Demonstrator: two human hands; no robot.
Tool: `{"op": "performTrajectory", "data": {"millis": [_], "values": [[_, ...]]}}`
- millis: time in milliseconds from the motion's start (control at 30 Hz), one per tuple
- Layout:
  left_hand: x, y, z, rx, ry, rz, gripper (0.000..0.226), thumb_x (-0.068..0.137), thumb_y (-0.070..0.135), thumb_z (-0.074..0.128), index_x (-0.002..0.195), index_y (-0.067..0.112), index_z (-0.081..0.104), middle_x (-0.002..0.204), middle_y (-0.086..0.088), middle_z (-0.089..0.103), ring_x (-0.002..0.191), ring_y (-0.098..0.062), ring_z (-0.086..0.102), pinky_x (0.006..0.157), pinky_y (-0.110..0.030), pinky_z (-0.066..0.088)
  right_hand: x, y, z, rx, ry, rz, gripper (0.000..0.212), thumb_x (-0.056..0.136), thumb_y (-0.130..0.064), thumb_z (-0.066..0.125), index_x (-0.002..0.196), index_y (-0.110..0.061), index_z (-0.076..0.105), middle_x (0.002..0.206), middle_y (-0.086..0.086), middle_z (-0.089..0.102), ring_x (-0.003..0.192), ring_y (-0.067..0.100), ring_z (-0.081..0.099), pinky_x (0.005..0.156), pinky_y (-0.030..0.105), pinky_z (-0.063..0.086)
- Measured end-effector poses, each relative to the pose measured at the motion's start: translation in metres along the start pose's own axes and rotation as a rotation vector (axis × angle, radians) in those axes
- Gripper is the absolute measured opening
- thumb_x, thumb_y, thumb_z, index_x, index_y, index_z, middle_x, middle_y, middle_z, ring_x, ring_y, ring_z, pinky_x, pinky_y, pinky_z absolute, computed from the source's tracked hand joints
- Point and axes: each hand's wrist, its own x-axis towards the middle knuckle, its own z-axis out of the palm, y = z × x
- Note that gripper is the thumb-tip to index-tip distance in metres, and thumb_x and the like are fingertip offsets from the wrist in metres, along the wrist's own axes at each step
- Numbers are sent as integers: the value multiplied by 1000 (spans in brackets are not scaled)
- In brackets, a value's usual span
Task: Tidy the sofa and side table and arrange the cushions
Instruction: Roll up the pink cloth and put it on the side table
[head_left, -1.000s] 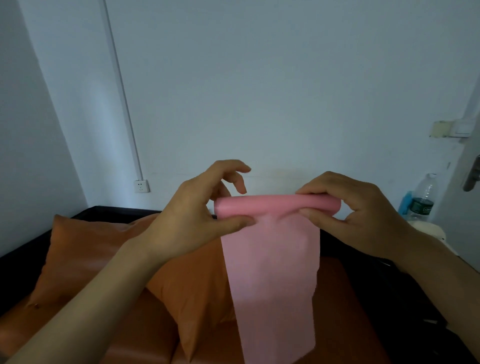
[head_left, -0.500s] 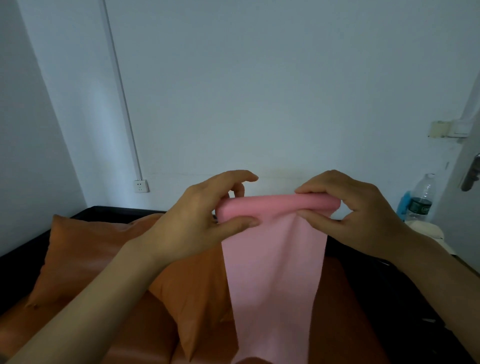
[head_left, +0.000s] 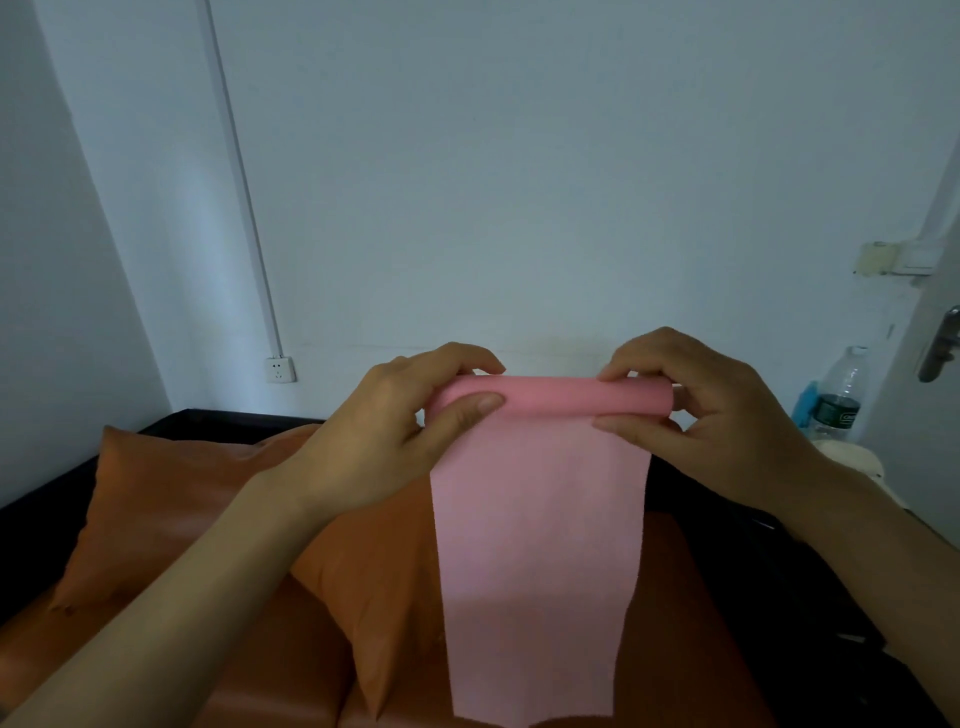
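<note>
A pink cloth hangs in front of me, its top edge rolled into a tube. My left hand pinches the left end of the roll between thumb and fingers. My right hand pinches the right end the same way. The loose part of the cloth hangs straight down over the sofa. Behind it, two orange cushions lie on the orange sofa seat: one leans at the back left, the other stands in the middle, partly hidden by my left arm and the cloth.
The sofa has a black frame against a white wall with a socket. At the right stand a water bottle, a blue object and a cream thing. A door handle shows at the far right.
My left fingers have closed down over the roll's left end, where before they were lifted. The roll has grown a little thicker. The hanging part has shortened slightly.
</note>
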Motion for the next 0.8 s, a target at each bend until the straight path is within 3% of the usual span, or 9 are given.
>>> {"op": "performTrajectory", "data": {"millis": [167,267,367,467,533,667,800], "values": [[-1,2,-2,-82,-35,-18,51,79,49,68,123,27,53,94,13,59,83,-13,58,65,-25,53,0,3,-1,-14,30,3,30,86,-36,63,110,-19,62,100,-15,62,94,7,60,72,27,53],[0,6,-1,-50,20,13,35,85,43,66,111,19,61,98,13,62,86,-9,59,61,-12,48,-3,1,0,66,31,75,40,84,-43,65,118,-25,56,105,-14,61,94,9,61,73,24,56],[1,9,-2,-37,31,-2,28,86,36,64,106,17,64,99,14,63,86,-6,59,60,-3,39,-2,-2,-2,71,5,103,52,78,-38,77,122,-25,53,107,-12,58,85,17,60,69,26,57],[0,11,-2,-47,38,-12,28,86,36,64,105,17,64,94,12,67,85,-6,60,60,-3,40,1,-3,-5,27,-1,47,38,77,-31,76,109,-17,61,103,-11,57,88,14,57,67,23,55],[0,11,-1,-35,38,12,29,86,35,64,107,16,64,97,11,66,87,-4,59,62,-3,42,1,-2,-6,30,4,50,29,81,-29,74,104,-17,63,98,-13,59,87,13,58,68,28,54],[0,10,0,-13,45,34,49,78,36,74,121,25,52,100,12,58,85,-8,55,61,-9,46,-1,-1,-8,38,-9,67,25,86,-38,63,104,-21,64,93,-12,64,83,14,62,68,32,51],[4,8,0,42,76,92,27,83,30,69,105,16,63,96,9,63,85,-5,58,71,-11,42,-4,-3,-11,72,-48,108,30,83,-43,63,109,-28,64,93,-9,64,80,13,62,64,27,52]]}}
